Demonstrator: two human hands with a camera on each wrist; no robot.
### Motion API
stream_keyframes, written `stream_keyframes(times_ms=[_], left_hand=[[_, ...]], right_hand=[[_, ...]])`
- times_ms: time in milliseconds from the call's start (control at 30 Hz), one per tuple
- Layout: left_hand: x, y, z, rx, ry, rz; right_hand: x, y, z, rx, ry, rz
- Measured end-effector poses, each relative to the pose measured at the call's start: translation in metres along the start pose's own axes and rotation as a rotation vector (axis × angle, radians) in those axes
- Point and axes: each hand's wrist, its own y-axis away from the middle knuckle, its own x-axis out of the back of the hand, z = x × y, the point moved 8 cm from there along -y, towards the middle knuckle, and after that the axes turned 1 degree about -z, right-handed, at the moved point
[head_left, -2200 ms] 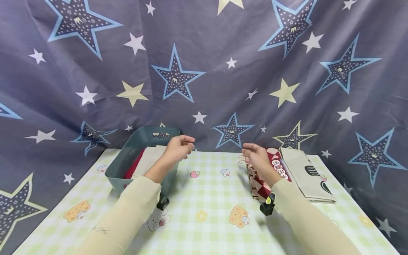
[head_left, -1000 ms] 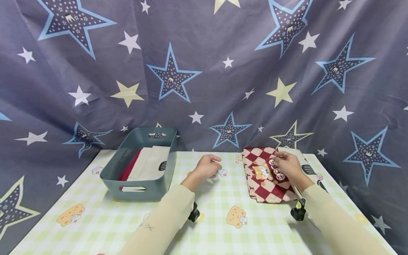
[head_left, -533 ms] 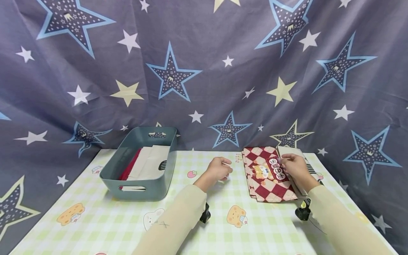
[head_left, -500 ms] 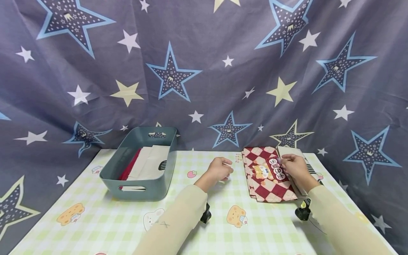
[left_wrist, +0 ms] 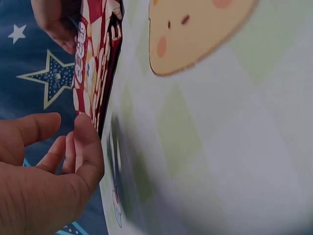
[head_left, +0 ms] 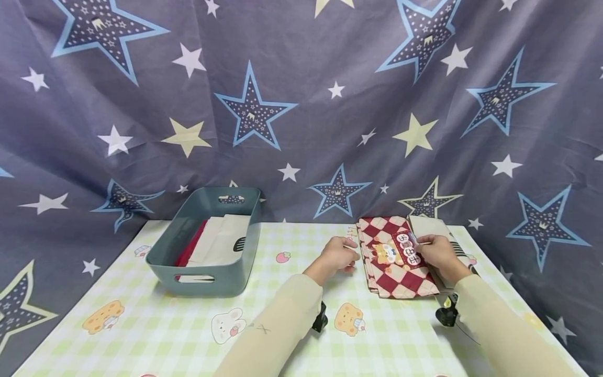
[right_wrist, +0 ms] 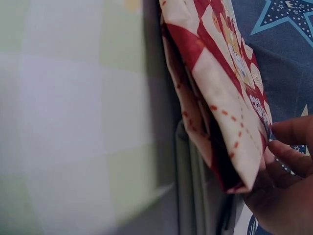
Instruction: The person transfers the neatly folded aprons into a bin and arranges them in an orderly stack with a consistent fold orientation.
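Note:
A folded cloth (head_left: 388,283) with red and cream diamonds and a cartoon animal patch lies at the back right of the table. At its right edge is my right hand (head_left: 438,256); in the right wrist view its thumb and fingers pinch the cloth's upper layers, lifting them slightly. My left hand (head_left: 336,256) hovers just off the cloth's left side, fingers loosely bent and holding nothing. The left wrist view has these fingertips pointing at the stacked folds. Partly beneath the diamond cloth sits a folded beige cloth (head_left: 428,226) with dark stripes, mostly covered by my right hand.
A blue-green plastic bin (head_left: 235,280) stands at the back left, holding a folded beige cloth (head_left: 221,241) and a red cloth (head_left: 192,246). A star-patterned curtain (head_left: 292,141) hangs right behind the table (head_left: 297,340), which has a green checked cover.
My left hand has moved right, from beside the bin to the diamond cloth's left side. My right hand has shifted from over that cloth to its right edge.

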Motion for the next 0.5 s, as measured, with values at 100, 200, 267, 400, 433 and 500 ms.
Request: stream_keyframes(times_ms=[100,200,267,400,433,500], left_hand=[[-0.008,0.0,0.001,0.008,0.009,-0.008],[-0.015,0.0,0.002,0.012,0.011,-0.021],[-0.019,0.0,0.002,0.011,0.008,-0.026],[-0.025,0.001,0.004,0.003,-0.004,-0.028],[-0.026,0.001,0.003,0.004,-0.003,-0.025],[-0.026,0.0,0.003,0.009,-0.013,-0.006]], right_hand=[[0.0,0.0,0.0,0.003,0.024,-0.005],[-0.001,0.001,-0.001,0.002,0.037,-0.01],[-0.001,0.002,-0.001,0.001,0.041,-0.011],[-0.002,0.001,-0.001,0.002,0.039,-0.024],[-0.003,0.001,-0.001,0.001,0.037,-0.028],[-0.003,0.0,0.0,-0.002,0.033,-0.033]])
